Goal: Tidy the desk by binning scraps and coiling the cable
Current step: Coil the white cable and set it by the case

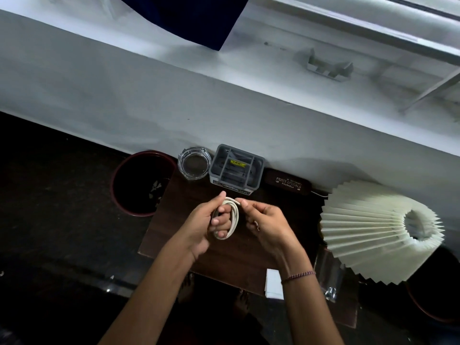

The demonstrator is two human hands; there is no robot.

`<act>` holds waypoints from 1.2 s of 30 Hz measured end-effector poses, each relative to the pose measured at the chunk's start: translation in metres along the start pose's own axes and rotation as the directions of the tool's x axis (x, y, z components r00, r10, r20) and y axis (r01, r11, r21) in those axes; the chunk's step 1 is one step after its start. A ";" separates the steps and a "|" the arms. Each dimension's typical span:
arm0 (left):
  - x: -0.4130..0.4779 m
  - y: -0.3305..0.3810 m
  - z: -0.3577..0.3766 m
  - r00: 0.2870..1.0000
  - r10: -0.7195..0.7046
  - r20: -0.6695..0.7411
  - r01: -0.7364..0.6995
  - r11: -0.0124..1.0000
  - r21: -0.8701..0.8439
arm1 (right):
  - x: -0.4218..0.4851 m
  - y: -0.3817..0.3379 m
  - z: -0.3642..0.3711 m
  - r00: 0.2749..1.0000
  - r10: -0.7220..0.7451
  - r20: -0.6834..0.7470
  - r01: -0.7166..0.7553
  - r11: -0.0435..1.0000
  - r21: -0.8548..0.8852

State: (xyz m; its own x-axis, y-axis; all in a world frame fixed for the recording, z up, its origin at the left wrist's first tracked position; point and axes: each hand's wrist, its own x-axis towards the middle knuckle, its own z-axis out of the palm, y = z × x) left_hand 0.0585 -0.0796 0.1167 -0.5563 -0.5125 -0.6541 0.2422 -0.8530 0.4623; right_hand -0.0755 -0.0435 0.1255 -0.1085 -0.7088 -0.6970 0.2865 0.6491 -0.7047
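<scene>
A white cable (233, 215) is wound in several loops around the fingers of my left hand (210, 225), held above the dark wooden desk (174, 220). My right hand (263, 220) pinches the cable's free end at the top of the coil, between thumb and forefinger. A dark round bin (124, 195) stands on the floor left of the desk, with pale paper scraps (155, 189) lying inside it.
Along the wall stand a glass ashtray (194, 163), a grey desk organiser (236, 169) and a dark spectacle case (287, 183). A pleated white lampshade (373, 232) fills the desk's right side. A white paper slip (273, 282) lies at the near edge.
</scene>
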 end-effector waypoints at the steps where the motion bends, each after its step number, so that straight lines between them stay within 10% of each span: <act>1: 0.004 -0.002 0.002 0.999 0.007 -0.047 -0.009 0.999 -0.051 | -0.004 0.004 0.002 1.000 0.025 -0.009 -0.024 0.996 0.083; 8: 0.025 -0.009 0.013 0.944 0.049 -0.327 -0.132 0.963 -0.235 | -0.029 0.013 0.006 0.997 0.065 -0.036 -0.040 0.875 0.482; 19: 0.033 -0.016 0.032 0.954 0.048 -0.297 -0.103 0.980 -0.171 | -0.031 0.016 0.000 0.970 -0.040 -0.239 0.102 0.962 0.254; 36: 0.039 -0.031 0.030 0.876 0.079 -0.476 -0.003 0.987 0.158 | -0.023 0.020 -0.010 0.996 0.080 -0.045 -0.066 0.967 0.247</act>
State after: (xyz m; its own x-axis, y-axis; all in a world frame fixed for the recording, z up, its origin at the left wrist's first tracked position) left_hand 0.0056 -0.0701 0.0947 -0.0894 -0.5632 -0.8215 0.1157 -0.8251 0.5531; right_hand -0.0766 -0.0111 0.1259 -0.1281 -0.6416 -0.7562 0.5192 0.6063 -0.6024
